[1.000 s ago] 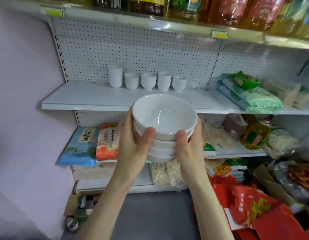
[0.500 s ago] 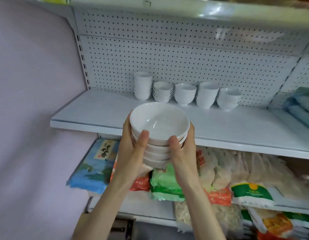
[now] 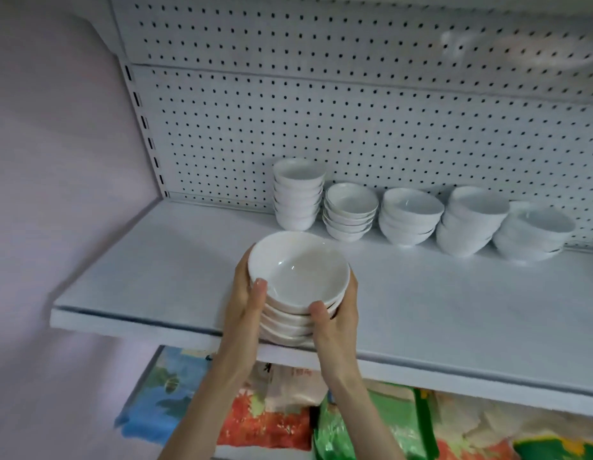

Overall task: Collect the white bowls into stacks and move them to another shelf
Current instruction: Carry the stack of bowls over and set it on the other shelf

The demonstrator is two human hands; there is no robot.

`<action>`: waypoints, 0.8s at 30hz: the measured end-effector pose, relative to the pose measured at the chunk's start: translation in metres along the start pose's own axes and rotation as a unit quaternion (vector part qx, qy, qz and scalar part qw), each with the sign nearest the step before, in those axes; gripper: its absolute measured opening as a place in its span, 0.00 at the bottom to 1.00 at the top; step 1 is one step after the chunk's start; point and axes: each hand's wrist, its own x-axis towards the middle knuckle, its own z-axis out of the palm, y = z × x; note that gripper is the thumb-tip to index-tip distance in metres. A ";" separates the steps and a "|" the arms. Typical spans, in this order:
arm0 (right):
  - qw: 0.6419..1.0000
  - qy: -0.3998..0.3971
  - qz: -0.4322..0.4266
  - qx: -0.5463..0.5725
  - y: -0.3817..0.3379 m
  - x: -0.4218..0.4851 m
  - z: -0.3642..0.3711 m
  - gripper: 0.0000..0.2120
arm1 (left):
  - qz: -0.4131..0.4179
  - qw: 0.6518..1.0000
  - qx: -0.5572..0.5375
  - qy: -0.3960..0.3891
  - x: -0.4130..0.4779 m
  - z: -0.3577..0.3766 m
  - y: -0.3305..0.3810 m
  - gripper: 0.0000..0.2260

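Both hands, left hand (image 3: 247, 298) and right hand (image 3: 336, 315), clasp a stack of white bowls (image 3: 298, 287) between them: probably glazed, heavy, slippery, breakable; flanks with thumbs on rims look safest.

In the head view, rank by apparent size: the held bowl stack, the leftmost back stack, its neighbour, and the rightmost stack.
1. the held stack, though it is nearest the camera.
2. the rightmost stack.
3. the leftmost stack and its neighbour: too alike to rank; one is taller, the other wider.
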 end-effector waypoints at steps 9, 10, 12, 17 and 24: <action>0.999 0.018 0.015 -0.026 0.037 0.044 0.020 0.37 | -0.013 1.000 -0.001 -0.011 0.053 -0.012 -0.046 0.38; 0.999 0.022 0.013 -0.029 0.039 0.047 0.021 0.37 | -0.010 1.000 0.001 -0.015 0.057 -0.013 -0.049 0.36; 0.999 0.025 0.009 -0.035 0.043 0.052 0.023 0.37 | -0.005 1.000 0.004 -0.019 0.063 -0.014 -0.055 0.34; 0.999 0.020 0.002 -0.041 0.049 0.064 0.028 0.38 | -0.002 1.000 -0.006 -0.009 0.078 -0.016 -0.063 0.34; 0.999 0.001 0.007 -0.053 0.057 0.089 0.032 0.36 | 0.001 1.000 -0.013 -0.006 0.103 -0.015 -0.073 0.31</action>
